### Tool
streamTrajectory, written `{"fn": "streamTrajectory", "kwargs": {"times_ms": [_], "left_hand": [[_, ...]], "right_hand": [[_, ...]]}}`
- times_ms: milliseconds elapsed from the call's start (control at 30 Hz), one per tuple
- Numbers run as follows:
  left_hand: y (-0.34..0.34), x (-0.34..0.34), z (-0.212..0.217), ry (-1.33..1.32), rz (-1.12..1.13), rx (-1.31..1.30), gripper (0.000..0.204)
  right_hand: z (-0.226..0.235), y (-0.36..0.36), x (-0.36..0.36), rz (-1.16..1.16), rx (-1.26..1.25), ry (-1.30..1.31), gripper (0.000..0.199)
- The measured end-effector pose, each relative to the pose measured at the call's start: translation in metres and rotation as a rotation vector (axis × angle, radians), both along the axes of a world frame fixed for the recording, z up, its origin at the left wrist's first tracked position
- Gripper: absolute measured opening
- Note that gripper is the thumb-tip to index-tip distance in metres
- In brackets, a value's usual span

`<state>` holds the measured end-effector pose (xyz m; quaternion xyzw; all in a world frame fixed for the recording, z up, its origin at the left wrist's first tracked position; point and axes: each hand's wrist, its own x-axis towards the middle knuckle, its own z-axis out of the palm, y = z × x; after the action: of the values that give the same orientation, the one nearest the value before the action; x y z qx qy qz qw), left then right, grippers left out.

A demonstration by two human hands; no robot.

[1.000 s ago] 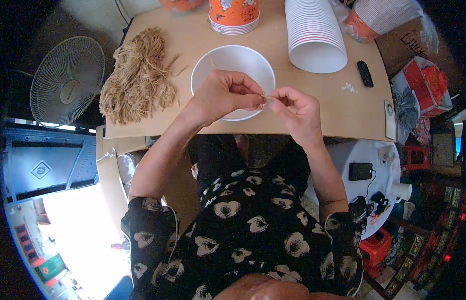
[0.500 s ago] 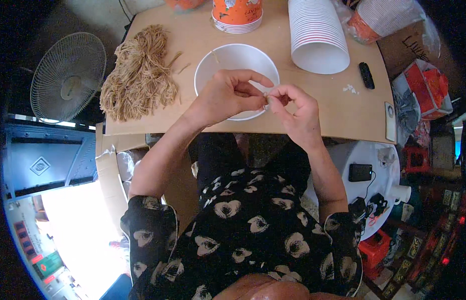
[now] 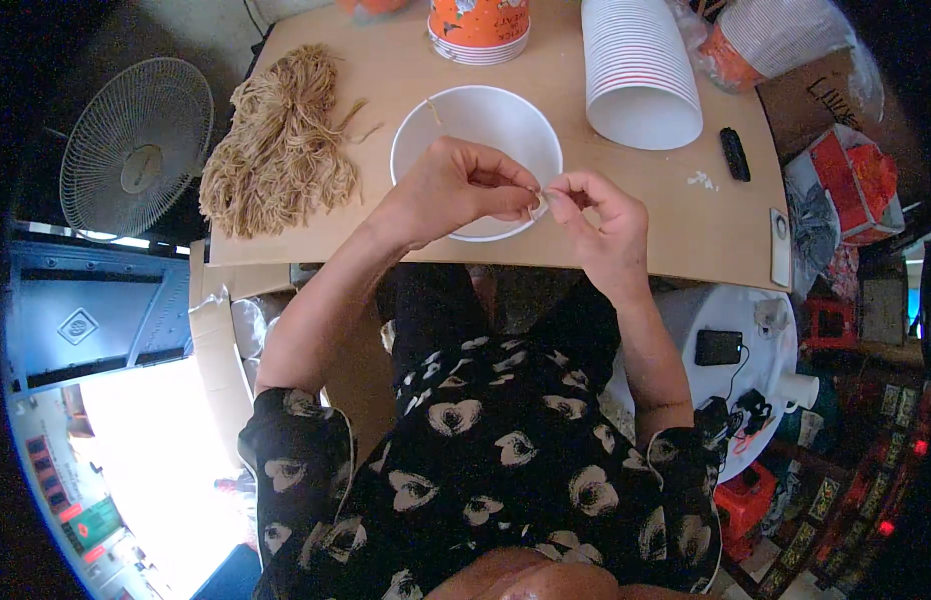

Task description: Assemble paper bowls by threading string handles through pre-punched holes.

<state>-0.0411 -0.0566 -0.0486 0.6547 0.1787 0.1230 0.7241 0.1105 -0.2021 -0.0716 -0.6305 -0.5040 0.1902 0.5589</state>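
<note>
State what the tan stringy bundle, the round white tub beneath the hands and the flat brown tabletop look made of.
Tan stringy bundle: perhaps jute or paper cord, matte; loose strands show.
Round white tub: coated paperboard or plastic, smooth, evenly pale; which is unclear.
Flat brown tabletop: apparently cardboard, judging by its dull brown surface.

- A small makeshift workshop by its look; home or shop, I cannot tell.
- Cardboard-topped table (image 3: 705, 230) serves as bench: bundle of tan cords (image 3: 280, 150) along its left edge, white tub (image 3: 485, 112) toward the near edge, nested tubs (image 3: 640, 70) at the far edge.
- Fan (image 3: 137, 150) beyond the left edge.
- Past the near right corner, a round table (image 3: 768, 355) with a mug (image 3: 800, 390).
</note>
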Motion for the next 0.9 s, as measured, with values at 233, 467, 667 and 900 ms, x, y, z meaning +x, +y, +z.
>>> {"fn": "streamTrajectory", "kwargs": {"times_ms": [233, 467, 667, 900], "left_hand": [[-0.003, 0.002, -0.004, 0.086, 0.012, 0.157, 0.016], [-0.007, 0.000, 0.003, 0.057, 0.007, 0.136, 0.016], [0.000, 0.000, 0.002, 0.021, -0.082, 0.088, 0.018], [0.003, 0.002, -0.002, 0.032, -0.134, 0.047, 0.018]], "right_hand": [[0.006, -0.001, -0.003, 0.014, 0.045, -0.090, 0.010], [0.007, 0.000, -0.003, 0.032, -0.021, -0.046, 0.007], [0.002, 0.001, 0.002, 0.055, -0.014, 0.019, 0.006], [0.003, 0.000, 0.003, 0.036, -0.039, -0.002, 0.007]]}}
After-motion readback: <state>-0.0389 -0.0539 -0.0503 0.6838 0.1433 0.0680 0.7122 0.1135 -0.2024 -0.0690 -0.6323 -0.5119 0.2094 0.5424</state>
